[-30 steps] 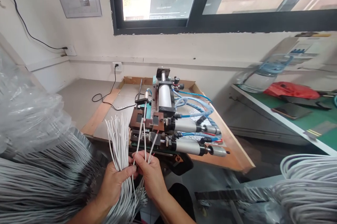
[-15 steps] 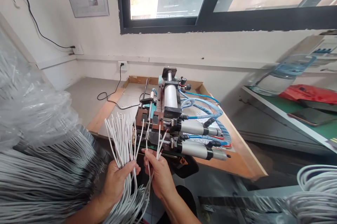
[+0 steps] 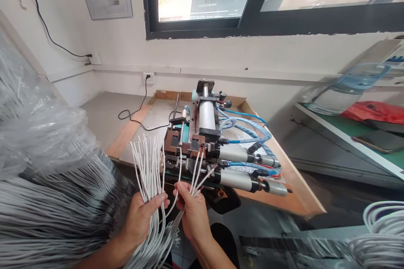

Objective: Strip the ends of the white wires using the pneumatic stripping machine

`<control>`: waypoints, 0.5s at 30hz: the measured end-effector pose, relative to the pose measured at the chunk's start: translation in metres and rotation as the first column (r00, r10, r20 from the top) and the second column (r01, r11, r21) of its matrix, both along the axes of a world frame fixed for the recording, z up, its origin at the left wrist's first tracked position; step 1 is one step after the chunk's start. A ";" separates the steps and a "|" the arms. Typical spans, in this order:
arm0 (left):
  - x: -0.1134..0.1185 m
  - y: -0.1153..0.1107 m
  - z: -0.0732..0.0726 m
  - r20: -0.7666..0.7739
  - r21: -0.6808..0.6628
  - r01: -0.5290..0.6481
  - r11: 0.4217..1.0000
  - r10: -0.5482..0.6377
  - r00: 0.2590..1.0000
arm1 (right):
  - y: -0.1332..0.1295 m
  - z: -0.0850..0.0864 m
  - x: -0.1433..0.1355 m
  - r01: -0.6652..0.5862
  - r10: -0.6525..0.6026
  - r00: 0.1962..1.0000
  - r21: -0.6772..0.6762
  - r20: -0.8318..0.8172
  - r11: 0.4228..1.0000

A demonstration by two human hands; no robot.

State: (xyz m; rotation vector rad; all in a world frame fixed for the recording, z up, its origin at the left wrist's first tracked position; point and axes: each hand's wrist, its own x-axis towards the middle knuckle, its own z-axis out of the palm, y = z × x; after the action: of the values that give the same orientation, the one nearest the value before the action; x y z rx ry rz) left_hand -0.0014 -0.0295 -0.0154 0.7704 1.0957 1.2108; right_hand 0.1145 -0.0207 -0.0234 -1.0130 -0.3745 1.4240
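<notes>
A thick bundle of white cables (image 3: 150, 176) stands upright in my left hand (image 3: 142, 214), the thumb pressed across it. Close beside it on the right, my right hand (image 3: 192, 208) pinches a few separate white cables (image 3: 196, 171). One of these cables reaches up to the middle of the machine (image 3: 206, 117); the others fan out to the right, and one has a reddish end. The machine has metal cylinders (image 3: 238, 179) and brown blocks just beyond my hands. Lower down, the cables of both hands run together below my wrists.
Many grey cables (image 3: 63, 210) lie at the left under clear plastic (image 3: 53, 134). Blue hoses (image 3: 249, 134) curl right of the machine on a wood-edged table (image 3: 293, 180). A green shelf (image 3: 341, 126) holds a water bottle (image 3: 334, 92). Coiled cables (image 3: 378, 235) lie at lower right.
The separate cables in my right hand have spread apart, and a single one now points up at the machine's middle. The two lower cylinders' right ends have moved outward.
</notes>
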 end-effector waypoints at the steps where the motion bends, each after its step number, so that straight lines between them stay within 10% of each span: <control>1: 0.000 0.000 0.000 0.014 -0.017 -0.004 1.000 0.004 1.000 | 0.002 0.001 0.001 -0.004 0.004 1.000 -0.014 -0.014 1.000; 15: -0.003 -0.003 -0.004 -0.111 0.068 0.153 0.986 -0.145 0.983 | 0.012 0.011 0.000 -0.277 0.282 0.948 0.055 -0.145 0.959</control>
State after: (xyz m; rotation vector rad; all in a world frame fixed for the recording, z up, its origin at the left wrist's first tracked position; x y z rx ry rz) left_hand -0.0042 -0.0328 -0.0190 0.9676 1.0629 1.1002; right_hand 0.1148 -0.0084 -0.0127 -0.8409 -0.4420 1.7330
